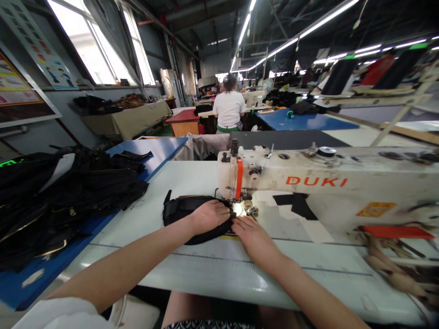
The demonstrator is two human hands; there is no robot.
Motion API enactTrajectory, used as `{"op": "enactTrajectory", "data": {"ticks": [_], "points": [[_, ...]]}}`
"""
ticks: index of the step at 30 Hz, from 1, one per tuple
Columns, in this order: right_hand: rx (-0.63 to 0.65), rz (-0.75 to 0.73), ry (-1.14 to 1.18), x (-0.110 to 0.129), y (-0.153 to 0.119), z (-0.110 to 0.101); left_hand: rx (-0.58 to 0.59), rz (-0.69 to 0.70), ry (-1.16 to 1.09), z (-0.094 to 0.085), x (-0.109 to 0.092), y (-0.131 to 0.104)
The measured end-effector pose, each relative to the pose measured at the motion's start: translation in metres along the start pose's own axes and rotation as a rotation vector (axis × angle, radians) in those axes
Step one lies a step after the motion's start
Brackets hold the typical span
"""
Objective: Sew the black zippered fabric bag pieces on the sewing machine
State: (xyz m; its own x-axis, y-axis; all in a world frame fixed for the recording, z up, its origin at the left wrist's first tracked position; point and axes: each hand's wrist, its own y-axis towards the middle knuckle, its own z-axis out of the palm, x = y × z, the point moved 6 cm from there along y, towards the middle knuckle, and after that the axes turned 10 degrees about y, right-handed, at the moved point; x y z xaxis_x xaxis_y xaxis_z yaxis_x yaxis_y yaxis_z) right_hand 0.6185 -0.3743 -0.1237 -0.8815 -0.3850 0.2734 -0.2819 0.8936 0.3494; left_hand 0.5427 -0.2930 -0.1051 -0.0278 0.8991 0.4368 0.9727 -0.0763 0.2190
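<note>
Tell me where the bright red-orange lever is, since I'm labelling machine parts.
In the head view, the red-orange lever is near the centre, upright at the left end of the sewing machine, just above the hands.

Bare stretches of the pale tabletop (192,171) lie left of the sewing machine (308,171) and in front of it, leaving a hand low ways in from the side and near edge. The machine's long arm bars passage from behind, its needle assembly (236,196) crowding the left end. There, a black fabric piece (178,210) and the person's left hand (211,215) and right hand (252,233) fill the approach, forearms crossing the front. Well left of the machine, a black pile (85,192) blocks the blue table (156,153).
</note>
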Motion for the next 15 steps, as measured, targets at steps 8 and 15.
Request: {"op": "enactTrajectory", "data": {"ticks": [8,15], "points": [[-0.002,0.008,0.009,0.0011,0.0,-0.002,0.085,-0.046,0.056,0.0016,-0.0072,0.0063],[0.005,0.013,0.016,0.0006,0.0001,-0.0015,0.114,-0.096,0.02,0.0018,-0.0061,0.0084]]}}
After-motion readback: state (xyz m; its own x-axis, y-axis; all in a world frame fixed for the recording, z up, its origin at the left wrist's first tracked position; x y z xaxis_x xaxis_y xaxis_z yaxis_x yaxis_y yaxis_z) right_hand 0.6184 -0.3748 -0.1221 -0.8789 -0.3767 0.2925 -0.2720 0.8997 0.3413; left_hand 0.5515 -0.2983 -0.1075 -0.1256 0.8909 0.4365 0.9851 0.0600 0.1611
